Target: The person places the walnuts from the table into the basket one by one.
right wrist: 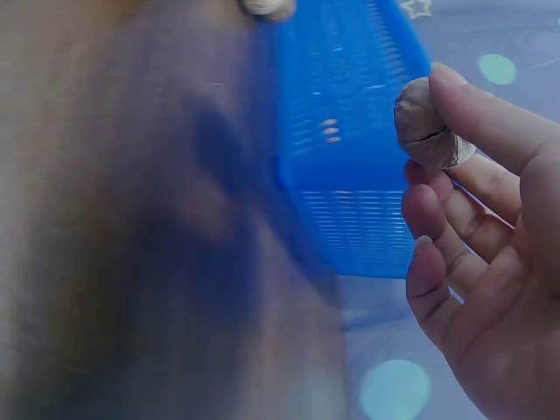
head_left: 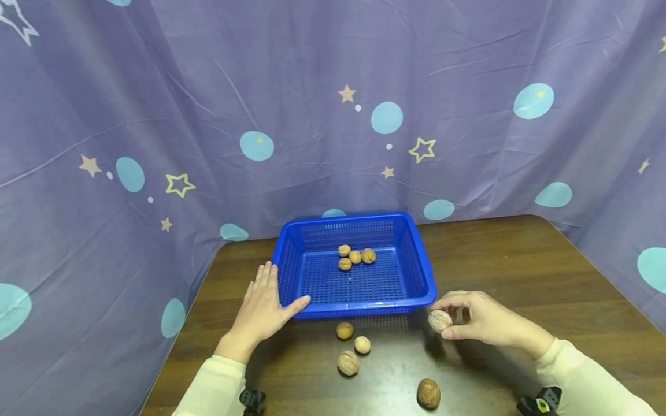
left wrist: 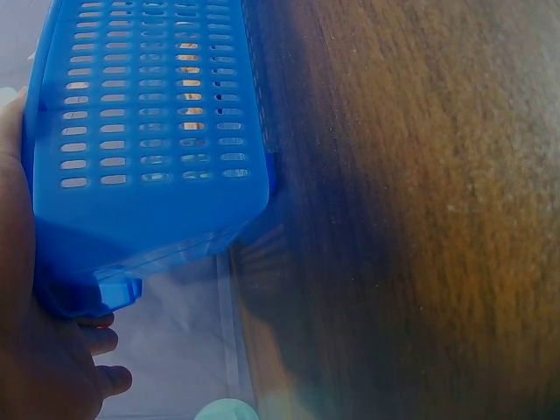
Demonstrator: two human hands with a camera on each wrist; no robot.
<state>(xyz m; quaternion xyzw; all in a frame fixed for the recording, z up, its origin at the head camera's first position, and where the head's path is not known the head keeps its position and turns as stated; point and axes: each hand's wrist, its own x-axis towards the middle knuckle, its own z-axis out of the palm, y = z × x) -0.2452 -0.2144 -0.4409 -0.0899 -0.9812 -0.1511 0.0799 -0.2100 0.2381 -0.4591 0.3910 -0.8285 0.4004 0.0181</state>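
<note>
A blue plastic basket (head_left: pixel 359 306) with slotted walls stands on the table, with several walnuts (head_left: pixel 368 256) lying inside. My left hand (head_left: pixel 260 309) rests at its left front corner, fingers straight along the left side and thumb over the front rim. Just outside the basket's right front corner, my right hand (head_left: pixel 484 325) pinches a walnut (head_left: pixel 439 321) between thumb and fingers, above the table. That walnut (right wrist: pixel 427 127) shows a dark crack in the right wrist view.
In front of the basket, two walnuts (head_left: pixel 348 363) and a smooth, paler nut (head_left: pixel 362 345) lie close together on the brown wooden table (head_left: pixel 499 248). Another, darker walnut (head_left: pixel 429 394) lies nearer the front. A patterned purple curtain (head_left: pixel 312 185) hangs behind the table.
</note>
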